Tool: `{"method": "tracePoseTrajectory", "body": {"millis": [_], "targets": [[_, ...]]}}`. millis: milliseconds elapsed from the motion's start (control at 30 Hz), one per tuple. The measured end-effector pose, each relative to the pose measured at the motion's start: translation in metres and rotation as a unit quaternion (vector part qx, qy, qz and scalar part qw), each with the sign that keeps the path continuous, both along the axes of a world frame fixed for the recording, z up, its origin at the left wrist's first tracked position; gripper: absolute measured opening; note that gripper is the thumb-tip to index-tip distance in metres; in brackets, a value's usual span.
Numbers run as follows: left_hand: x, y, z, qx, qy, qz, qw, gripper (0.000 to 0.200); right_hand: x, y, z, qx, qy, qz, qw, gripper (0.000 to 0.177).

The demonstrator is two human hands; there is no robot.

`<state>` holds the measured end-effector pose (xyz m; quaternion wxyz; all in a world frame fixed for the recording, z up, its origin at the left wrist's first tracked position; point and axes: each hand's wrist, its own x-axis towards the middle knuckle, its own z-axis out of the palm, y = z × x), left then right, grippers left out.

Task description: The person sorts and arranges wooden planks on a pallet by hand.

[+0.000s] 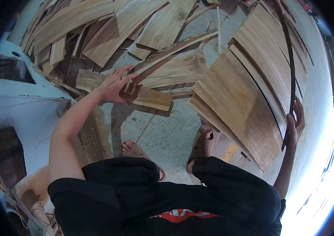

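My left hand reaches out over the scattered wood with its fingers spread and nothing in them. Beneath it lies a short wooden board, partly under the hand's shadow. At the right, the fingers of my right hand close around the lower part of a long, thin wooden board, seen edge-on as a dark strip. This board stands beside a stack of wide wooden planks and overlaps its right side in this view.
A heap of loose planks covers the floor ahead. A narrow rough-edged strip slants across it. White machine framing borders the left, above sawdust. My sandaled feet stand on the concrete floor near the stack.
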<state>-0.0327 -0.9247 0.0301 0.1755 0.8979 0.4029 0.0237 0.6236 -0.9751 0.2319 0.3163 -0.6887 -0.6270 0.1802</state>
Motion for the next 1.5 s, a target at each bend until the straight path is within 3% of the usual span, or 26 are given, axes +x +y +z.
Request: {"method": "tracePoseTrajectory", "body": {"millis": [100, 200, 300, 400, 433, 533, 567, 667, 833, 933, 1167, 1300, 1500], "targets": [[-0.028, 0.008, -0.016, -0.012, -0.090, 0.133, 0.987, 0.125, 0.015, 0.001, -0.013, -0.009, 0.053, -0.008, 0.999, 0.096], [-0.030, 0.036, -0.053, -0.114, -0.179, 0.353, 0.911, 0.111, 0.019, 0.003, -0.013, -0.024, 0.080, -0.005, 0.996, 0.095], [-0.027, 0.054, -0.051, -0.070, 0.001, 0.290, 0.955, 0.106, 0.007, 0.003, -0.003, -0.006, 0.074, -0.003, 0.997, 0.094], [-0.023, 0.060, -0.042, -0.109, -0.001, 0.279, 0.954, 0.106, -0.002, 0.002, 0.014, -0.005, -0.015, 0.005, 1.000, 0.094], [-0.019, 0.058, -0.040, -0.127, 0.015, 0.291, 0.948, 0.121, -0.009, 0.002, 0.015, 0.014, -0.020, -0.003, 1.000, 0.096], [0.000, 0.040, -0.029, -0.068, 0.086, 0.285, 0.952, 0.139, -0.019, -0.001, 0.018, 0.016, -0.038, -0.021, 0.999, 0.099], [0.008, 0.038, -0.024, -0.110, 0.128, 0.289, 0.942, 0.156, -0.022, 0.000, 0.019, 0.015, -0.041, -0.019, 0.999, 0.099], [0.023, 0.007, -0.025, -0.023, 0.156, 0.252, 0.955, 0.160, -0.014, 0.002, 0.009, 0.006, -0.007, -0.020, 1.000, 0.097], [0.021, -0.008, -0.013, -0.088, 0.171, 0.295, 0.936, 0.151, -0.009, 0.002, -0.004, 0.004, 0.045, -0.050, 0.998, 0.083], [0.017, -0.006, -0.002, -0.076, 0.131, 0.269, 0.951, 0.143, -0.047, 0.004, 0.029, 0.071, -0.109, -0.041, 0.991, 0.083], [0.008, -0.005, 0.039, 0.099, 0.068, 0.219, 0.968, 0.129, -0.073, 0.015, 0.040, 0.140, -0.326, -0.005, 0.935, 0.098], [0.002, -0.003, 0.079, 0.155, 0.086, 0.253, 0.951, 0.130, -0.074, 0.023, 0.039, 0.140, -0.347, 0.036, 0.927, 0.101], [-0.035, -0.038, 0.121, 0.143, 0.057, 0.399, 0.904, 0.129, -0.045, 0.059, 0.026, 0.029, -0.238, 0.006, 0.971, 0.090]]}}
